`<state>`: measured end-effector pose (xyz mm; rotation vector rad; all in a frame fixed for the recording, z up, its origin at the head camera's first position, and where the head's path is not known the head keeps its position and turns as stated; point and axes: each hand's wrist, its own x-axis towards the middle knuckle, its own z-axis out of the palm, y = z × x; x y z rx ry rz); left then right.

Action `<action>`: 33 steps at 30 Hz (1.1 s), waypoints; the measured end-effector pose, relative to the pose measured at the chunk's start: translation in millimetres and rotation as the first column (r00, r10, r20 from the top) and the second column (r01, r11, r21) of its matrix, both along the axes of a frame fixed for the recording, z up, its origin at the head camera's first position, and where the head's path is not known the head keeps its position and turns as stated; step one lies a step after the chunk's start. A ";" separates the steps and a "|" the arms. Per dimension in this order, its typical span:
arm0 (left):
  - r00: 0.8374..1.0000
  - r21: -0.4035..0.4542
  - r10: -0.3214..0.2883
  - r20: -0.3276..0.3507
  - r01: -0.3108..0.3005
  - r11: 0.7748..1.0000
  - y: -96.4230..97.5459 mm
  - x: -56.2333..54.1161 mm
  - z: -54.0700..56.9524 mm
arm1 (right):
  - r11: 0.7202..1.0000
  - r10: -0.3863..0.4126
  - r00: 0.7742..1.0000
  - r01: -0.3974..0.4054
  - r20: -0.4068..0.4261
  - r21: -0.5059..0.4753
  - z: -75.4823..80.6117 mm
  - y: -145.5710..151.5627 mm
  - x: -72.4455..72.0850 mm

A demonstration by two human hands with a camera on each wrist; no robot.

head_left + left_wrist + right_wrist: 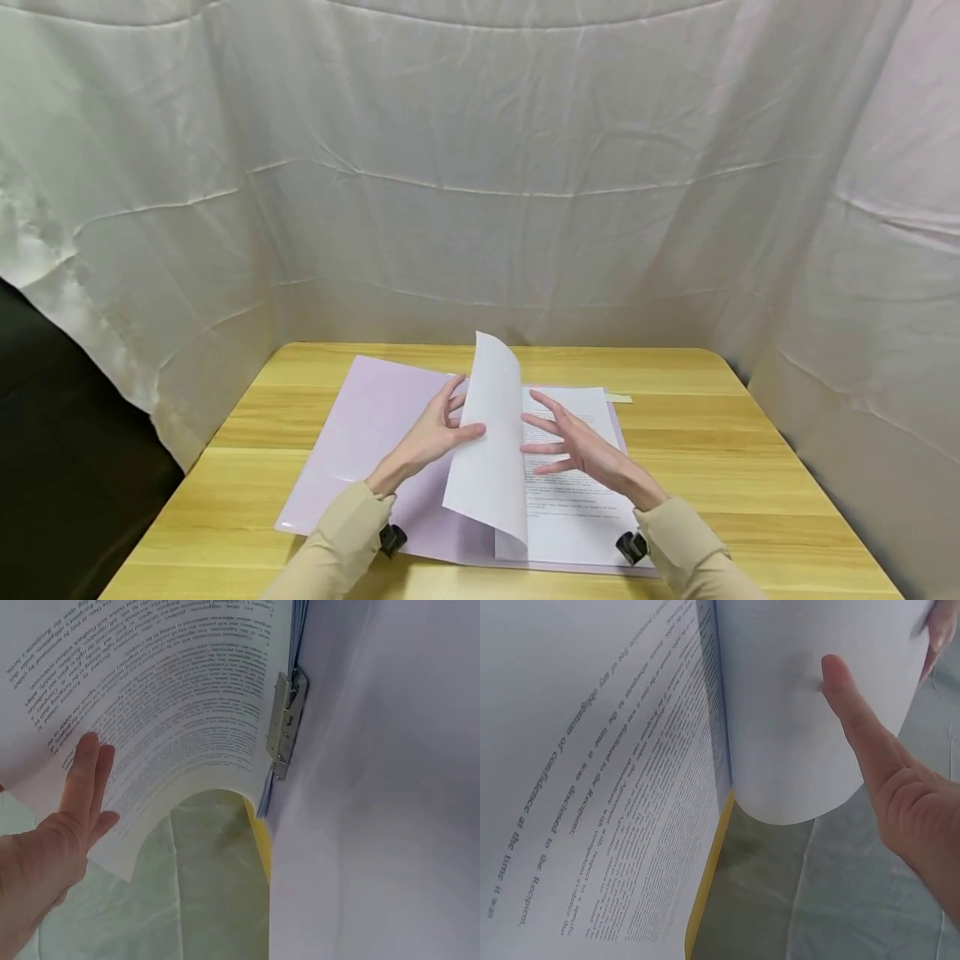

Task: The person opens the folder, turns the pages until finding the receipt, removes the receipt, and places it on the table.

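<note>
A lilac clip folder (375,433) lies open on the wooden table, its metal clip (286,727) visible in the left wrist view. On its right half rests a stack of printed sheets (570,508). One sheet of paper (491,433) stands curled up from the stack, printed on its left face. My left hand (431,433) holds this sheet near its free edge, thumb on the blank face and fingers against the printed face. My right hand (588,446) hovers over the stack with its fingers spread, pointing at the sheet's blank side and holding nothing.
A pale tab (619,398) sticks out past the folder's upper right edge. Wooden tabletop (720,467) extends around the folder. Grey-white cloth (525,208) hangs behind and at both sides, and a dark area (67,450) lies at the left.
</note>
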<state>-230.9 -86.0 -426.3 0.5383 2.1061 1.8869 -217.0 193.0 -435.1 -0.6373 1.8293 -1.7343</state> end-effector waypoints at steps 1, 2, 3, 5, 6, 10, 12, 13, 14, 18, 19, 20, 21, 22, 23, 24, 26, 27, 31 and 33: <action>1.000 0.003 0.019 -0.003 -0.019 1.000 -0.4 -0.5 -0.4 | 1.000 -0.005 1.000 0.006 -0.005 0.009 0.0 0.1 -0.1; 0.999 0.007 0.038 -0.005 -0.037 0.999 -1.0 -1.0 -0.8 | 1.000 -0.010 1.000 0.011 -0.008 0.014 0.0 0.2 -0.3; 0.998 0.012 0.055 -0.005 -0.055 0.998 -1.6 -1.8 -1.7 | 1.000 -0.013 1.000 0.013 -0.014 0.021 0.0 0.5 -0.4; 0.996 0.021 0.086 -0.001 -0.086 0.996 -3.4 -3.6 -3.6 | 0.999 -0.022 1.000 0.022 -0.016 0.033 -0.3 0.9 -1.1; 0.995 0.023 0.102 -0.001 -0.102 0.994 -4.3 -4.6 -4.7 | 0.999 -0.023 1.000 0.024 -0.020 0.037 -0.6 1.4 -1.5; 0.988 0.022 0.156 0.003 -0.156 0.987 -8.8 -9.6 -9.0 | 0.998 -0.036 0.999 0.037 -0.032 0.056 -2.4 3.6 -3.6; 0.983 0.002 0.181 -0.003 -0.181 0.983 -11.4 -11.9 -10.9 | 0.997 -0.042 0.998 0.044 -0.039 0.064 -3.2 5.2 -4.7; 0.981 -0.011 0.192 -0.001 -0.192 0.981 -12.7 -12.9 -11.6 | 0.997 -0.044 0.998 0.047 -0.046 0.066 -3.7 6.0 -5.2; 0.979 -0.026 0.202 0.003 -0.202 0.979 -14.1 -13.9 -12.6 | 0.996 -0.046 0.998 0.050 -0.053 0.070 -4.1 6.9 -5.7; 0.974 -0.066 0.224 0.025 -0.222 0.973 -20.1 -17.1 -15.7 | 0.996 -0.051 0.996 0.056 -0.072 0.068 -5.8 10.8 -7.7; 0.972 -0.078 0.232 0.030 -0.229 0.970 -21.7 -17.9 -16.5 | 0.996 -0.054 0.996 0.059 -0.075 0.068 -6.4 11.8 -8.3; 0.970 -0.090 0.239 0.034 -0.235 0.968 -23.5 -18.7 -17.6 | 0.995 -0.059 0.995 0.065 -0.078 0.070 -7.1 12.7 -9.1; 0.968 -0.103 0.248 0.036 -0.243 0.964 -25.4 -19.4 -18.4 | 0.995 -0.062 0.995 0.067 -0.079 0.071 -7.7 13.6 -9.8; 0.966 -0.122 0.258 0.030 -0.252 0.960 -27.3 -20.1 -19.2 | 0.995 -0.065 0.994 0.071 -0.083 0.076 -8.4 14.6 -10.4; 0.963 -0.145 0.269 0.024 -0.263 0.954 -29.4 -20.9 -20.4 | 0.994 -0.069 0.994 0.076 -0.086 0.080 -9.1 15.5 -11.0; 0.961 -0.163 0.276 0.021 -0.269 0.949 -31.5 -21.5 -21.4 | 0.993 -0.073 0.993 0.081 -0.088 0.086 -9.7 16.4 -11.4; 0.958 -0.191 0.285 0.025 -0.276 0.942 -35.6 -22.7 -23.7 | 0.991 -0.081 0.992 0.091 -0.097 0.102 -10.8 18.3 -12.1; 0.958 -0.204 0.287 0.023 -0.276 0.939 -37.6 -23.0 -24.6 | 0.990 -0.084 0.991 0.095 -0.100 0.109 -11.5 19.2 -12.5; 0.960 -0.240 0.279 0.004 -0.270 0.933 -43.6 -24.4 -28.1 | 0.984 -0.101 0.989 0.115 -0.106 0.136 -13.0 22.8 -13.1; 0.961 -0.265 0.277 -0.017 -0.271 0.925 -45.5 -24.9 -29.0 | 0.982 -0.107 0.988 0.122 -0.108 0.147 -13.9 24.5 -13.0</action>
